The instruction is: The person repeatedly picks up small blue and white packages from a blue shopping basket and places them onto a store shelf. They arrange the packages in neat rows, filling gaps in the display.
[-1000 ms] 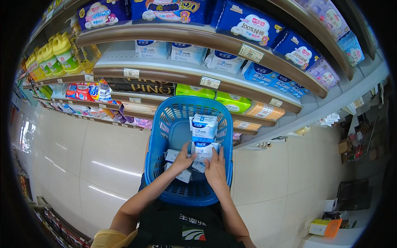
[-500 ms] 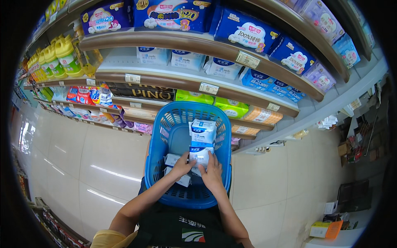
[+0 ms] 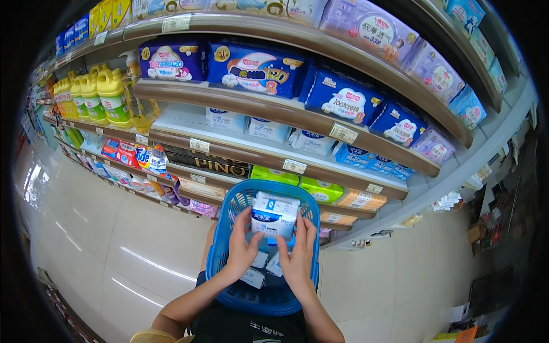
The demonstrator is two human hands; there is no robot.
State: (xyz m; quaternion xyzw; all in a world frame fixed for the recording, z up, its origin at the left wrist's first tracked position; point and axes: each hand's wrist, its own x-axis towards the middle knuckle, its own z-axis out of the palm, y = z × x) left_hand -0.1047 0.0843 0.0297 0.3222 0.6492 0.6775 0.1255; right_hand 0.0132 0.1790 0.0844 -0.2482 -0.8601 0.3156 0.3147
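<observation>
Between both hands I hold a white and blue sanitary pad pack [image 3: 275, 214] above a blue plastic basket [image 3: 311, 214]. My left hand [image 3: 243, 246] presses its left side. On the opposite side, my right hand [image 3: 297, 257] grips it with fingers curved along the edge. Beneath the hands, several smaller-looking white packs [image 3: 253, 278] lie tilted inside the basket. A bright blue patch shows just under the held pack, mostly hidden by it.
Ahead curve store shelves [image 3: 257, 106] with brown edges. Dark blue packs [image 3: 254, 68] fill one level, and white packs [image 3: 269, 130] stand below. Yellow jugs [image 3: 114, 97] are at left. Green packs [image 3: 321, 190] sit just beyond the basket, and pale floor tiles [image 3: 389, 274] lie to the right.
My hands have lifted the white and blue pack from inside the basket, upward and nearer to me. The view has tilted up, showing more of the upper shelves.
</observation>
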